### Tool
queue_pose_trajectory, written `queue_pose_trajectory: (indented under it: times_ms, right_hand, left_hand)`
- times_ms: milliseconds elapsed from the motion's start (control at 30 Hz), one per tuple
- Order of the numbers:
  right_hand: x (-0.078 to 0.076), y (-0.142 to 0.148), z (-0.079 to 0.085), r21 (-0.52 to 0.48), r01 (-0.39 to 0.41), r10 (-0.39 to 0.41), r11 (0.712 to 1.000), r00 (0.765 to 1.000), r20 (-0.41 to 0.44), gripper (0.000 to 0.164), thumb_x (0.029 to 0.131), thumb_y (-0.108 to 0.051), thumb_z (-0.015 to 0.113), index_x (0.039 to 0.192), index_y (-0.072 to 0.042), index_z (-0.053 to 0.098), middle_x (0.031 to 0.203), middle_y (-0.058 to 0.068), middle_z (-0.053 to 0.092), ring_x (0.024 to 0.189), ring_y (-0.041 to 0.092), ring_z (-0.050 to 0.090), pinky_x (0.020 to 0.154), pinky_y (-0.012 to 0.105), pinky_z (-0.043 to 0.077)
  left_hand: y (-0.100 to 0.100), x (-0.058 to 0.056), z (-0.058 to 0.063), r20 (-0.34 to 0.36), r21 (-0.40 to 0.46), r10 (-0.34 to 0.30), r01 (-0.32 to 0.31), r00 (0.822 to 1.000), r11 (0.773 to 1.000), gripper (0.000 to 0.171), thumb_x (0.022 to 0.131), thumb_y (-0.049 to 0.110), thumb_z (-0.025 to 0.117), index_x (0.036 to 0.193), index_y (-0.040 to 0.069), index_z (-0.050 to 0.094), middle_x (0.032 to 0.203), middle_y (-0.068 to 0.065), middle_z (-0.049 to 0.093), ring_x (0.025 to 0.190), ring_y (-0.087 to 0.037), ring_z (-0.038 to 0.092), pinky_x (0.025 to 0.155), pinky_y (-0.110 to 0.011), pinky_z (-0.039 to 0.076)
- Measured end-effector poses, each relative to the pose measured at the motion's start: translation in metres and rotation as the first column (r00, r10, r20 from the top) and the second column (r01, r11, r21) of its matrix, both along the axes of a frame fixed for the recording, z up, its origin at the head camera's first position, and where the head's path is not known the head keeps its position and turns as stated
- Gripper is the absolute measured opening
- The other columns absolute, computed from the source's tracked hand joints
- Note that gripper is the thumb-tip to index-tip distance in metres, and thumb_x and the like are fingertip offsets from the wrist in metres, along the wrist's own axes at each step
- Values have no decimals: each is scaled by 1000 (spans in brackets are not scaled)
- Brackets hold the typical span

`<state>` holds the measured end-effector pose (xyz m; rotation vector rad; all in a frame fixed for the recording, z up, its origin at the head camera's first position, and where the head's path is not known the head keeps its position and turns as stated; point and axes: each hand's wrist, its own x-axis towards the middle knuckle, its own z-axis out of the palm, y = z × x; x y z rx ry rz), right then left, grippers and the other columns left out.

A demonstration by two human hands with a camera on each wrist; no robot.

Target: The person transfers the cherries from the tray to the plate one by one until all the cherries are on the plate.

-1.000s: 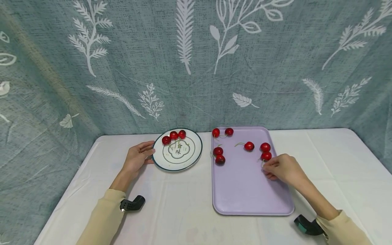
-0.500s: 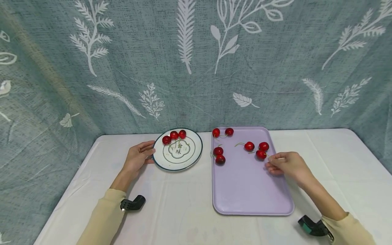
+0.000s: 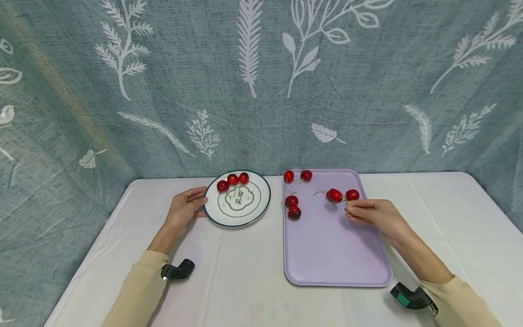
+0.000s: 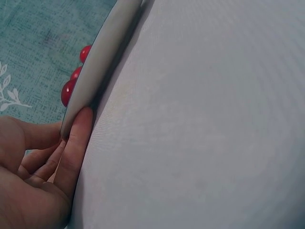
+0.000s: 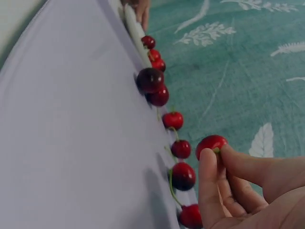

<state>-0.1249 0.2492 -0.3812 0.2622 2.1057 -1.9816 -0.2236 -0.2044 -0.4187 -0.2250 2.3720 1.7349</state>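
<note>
My right hand (image 3: 377,218) pinches the short green stem of a red cherry (image 5: 211,144) between thumb and fingertips, raised over the purple tray (image 3: 327,254). In the head view this held cherry overlaps a cherry lying behind it. Another cherry (image 3: 352,195) lies just beyond my fingertips. My left hand (image 3: 185,210) grips the left rim of a white plate (image 3: 253,213) with a dark blue edge, thumb at the rim and a finger beneath it. Three cherries (image 3: 232,179) sit together at the back of the plate.
At the tray's left side lie two pairs of stemmed cherries, one pair (image 3: 297,175) in the back corner and one pair (image 3: 293,206) farther forward. White cloth (image 3: 245,277) covers the table. A patterned green curtain (image 3: 261,113) hangs behind it.
My right hand has taken hold of a cherry by its stem, lifted it off the tray and moved it left. The neighbouring cherry shifted slightly. My left hand stays at the plate.
</note>
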Motion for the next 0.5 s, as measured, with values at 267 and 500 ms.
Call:
queue_pose_trajectory:
  times_ms: [267, 500]
  right_hand:
    - [-17, -29, -1, -106, -38, 38, 994, 999, -1, 49, 92, -5, 67, 130, 20, 48, 101, 1, 71, 90, 8, 70, 85, 25, 57]
    - [-24, -45, -3, -30, -70, 69, 997, 996, -59, 43, 91, -3, 68, 124, 21, 54, 97, 0, 71, 86, 6, 69, 83, 25, 58]
  left_hand:
    - [-8, 4, 3, 5, -16, 13, -13, 1000, 1000, 46, 101, 8, 53, 146, 1, 43, 141, -20, 48, 87, -5, 59, 69, -19, 59]
    - [0, 1, 2, 2, 7, -12, 12, 1000, 1000, 47, 101, 8, 54, 146, 1, 43, 141, -21, 48, 88, -6, 59, 70, -20, 59]
